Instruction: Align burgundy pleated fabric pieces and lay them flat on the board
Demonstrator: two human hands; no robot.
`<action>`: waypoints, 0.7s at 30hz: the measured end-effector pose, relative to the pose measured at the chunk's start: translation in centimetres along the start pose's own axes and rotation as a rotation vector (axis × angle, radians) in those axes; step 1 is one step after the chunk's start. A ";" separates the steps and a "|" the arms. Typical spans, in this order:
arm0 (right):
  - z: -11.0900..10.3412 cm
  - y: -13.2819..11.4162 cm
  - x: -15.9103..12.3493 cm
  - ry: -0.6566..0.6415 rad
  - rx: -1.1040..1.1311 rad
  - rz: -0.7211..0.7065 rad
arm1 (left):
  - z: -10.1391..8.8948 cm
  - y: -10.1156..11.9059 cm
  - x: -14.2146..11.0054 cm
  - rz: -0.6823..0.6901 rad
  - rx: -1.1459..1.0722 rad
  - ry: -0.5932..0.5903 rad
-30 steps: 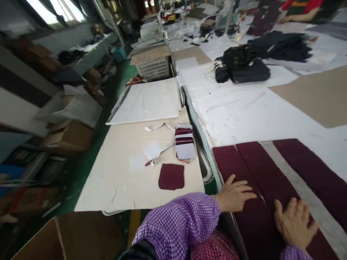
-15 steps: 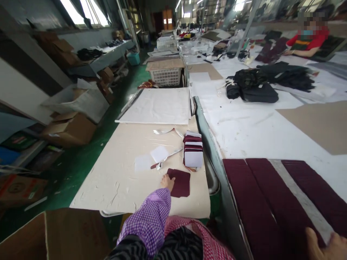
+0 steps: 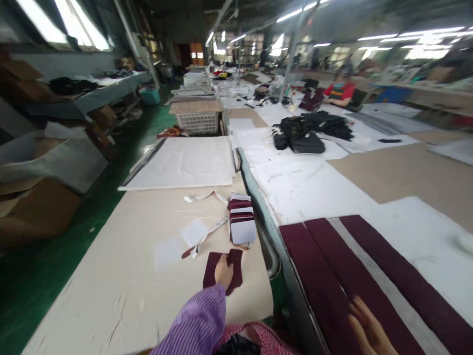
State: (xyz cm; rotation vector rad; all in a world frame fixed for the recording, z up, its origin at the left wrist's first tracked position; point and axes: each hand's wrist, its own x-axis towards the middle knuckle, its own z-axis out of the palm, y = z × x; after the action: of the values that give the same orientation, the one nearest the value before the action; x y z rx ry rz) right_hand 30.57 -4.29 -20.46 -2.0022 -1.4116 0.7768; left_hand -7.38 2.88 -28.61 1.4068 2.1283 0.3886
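Observation:
My left hand (image 3: 223,271) rests on a small dark red fabric piece (image 3: 236,266) lying on the beige side table (image 3: 121,276); the piece bulges up around the hand, and the fingers look pressed onto it. Just beyond it stands a stack of dark red and white cut pieces (image 3: 242,224). My right hand (image 3: 369,330) lies flat with fingers spread on long dark red fabric strips (image 3: 332,276) on the white main table (image 3: 332,182).
White paper scraps and strips (image 3: 194,231) lie left of the stack. A white sheet (image 3: 185,162) and a white basket (image 3: 201,121) sit farther back. Black garments (image 3: 306,133) lie on the main table. A person in red (image 3: 338,91) works far away. Cardboard boxes (image 3: 37,207) line the left aisle.
My left hand moved from the dark red strips across to the small fabric piece on the side table and now presses on it. The view lifted and turned.

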 end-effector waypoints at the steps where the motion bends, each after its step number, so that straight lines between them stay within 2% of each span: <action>1: 0.8 -2.3 -0.3 -0.097 0.107 0.080 | -0.8 1.0 -0.6 0.040 -0.063 -0.025; 3: 2.3 -6.7 -0.5 -0.319 0.416 0.100 | -2.7 3.2 -2.0 0.164 -0.184 -0.098; 7: 3.9 -12.6 -0.3 -0.401 0.661 -0.003 | -6.4 7.9 -5.6 0.394 -0.408 -0.286; 8: 3.9 -13.6 -0.5 -0.436 0.717 -0.030 | -7.3 9.0 -6.5 0.398 -0.573 -0.377; 9: 3.9 -14.6 -0.8 -0.468 0.768 -0.058 | -8.0 9.9 -7.3 0.371 -0.697 -0.414; 11: 3.5 -16.3 -1.6 -0.500 0.853 -0.108 | -9.2 11.5 -8.4 0.316 -0.850 -0.390; 13: 2.9 -17.9 -2.5 -0.471 0.900 -0.140 | -10.1 12.9 -9.1 0.360 -0.842 -0.244; 15: 2.2 -19.2 -3.2 -0.376 0.908 -0.167 | -10.6 14.1 -9.6 0.422 -0.815 -0.082; 16: 1.8 -19.7 -3.4 -0.313 0.895 -0.186 | -10.7 14.7 -9.8 0.425 -0.843 -0.037; 17: 1.4 -20.1 -3.6 -0.250 0.874 -0.211 | -10.6 15.1 -10.1 0.403 -0.907 -0.041; 18: 1.0 -20.3 -3.8 -0.196 0.848 -0.243 | -10.6 15.5 -10.3 0.354 -0.999 -0.104; 21: -0.1 -20.4 -4.3 -0.093 0.788 -0.322 | -10.3 16.2 -10.9 0.202 -1.203 -0.455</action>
State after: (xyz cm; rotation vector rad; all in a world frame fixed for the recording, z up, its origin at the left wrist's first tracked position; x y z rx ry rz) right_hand 16.73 -2.52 -4.97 -1.1225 -1.1718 1.0709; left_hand 1.91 0.19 -8.76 0.8274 0.9959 1.0695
